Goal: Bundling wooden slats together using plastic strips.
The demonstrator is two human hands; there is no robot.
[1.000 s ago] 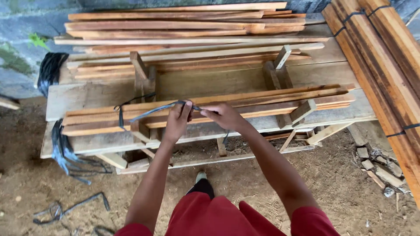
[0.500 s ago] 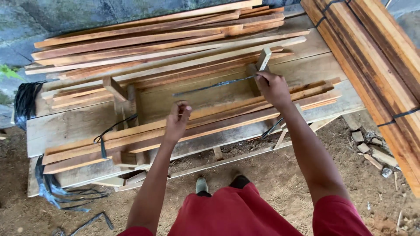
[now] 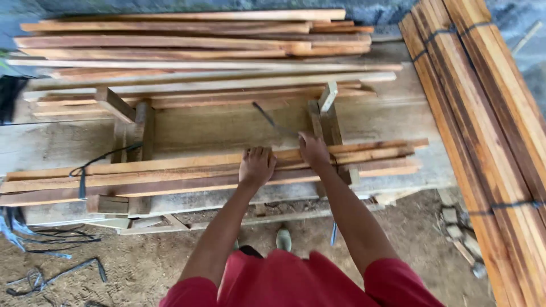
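Observation:
A bundle of long thin wooden slats (image 3: 170, 173) lies across wooden cradle blocks on a plank workbench (image 3: 227, 128). My left hand (image 3: 257, 166) rests knuckles-up on top of the bundle near its middle, fingers curled. My right hand (image 3: 313, 151) sits just to the right on the slats, pinching a dark plastic strap (image 3: 273, 122) that runs up and away to the left over the bench. A second dark strap (image 3: 85, 170) is tied round the bundle's left end.
More loose slats (image 3: 187, 45) are stacked at the back of the bench. Strapped slat bundles (image 3: 489, 125) lean at the right. Cut strap pieces (image 3: 51, 250) lie on the dirt floor at lower left, small wood offcuts (image 3: 458, 227) at lower right.
My right hand has come back down from the far cradle block to the bundle, bringing the strap with it. My left hand has shifted right along the slats.

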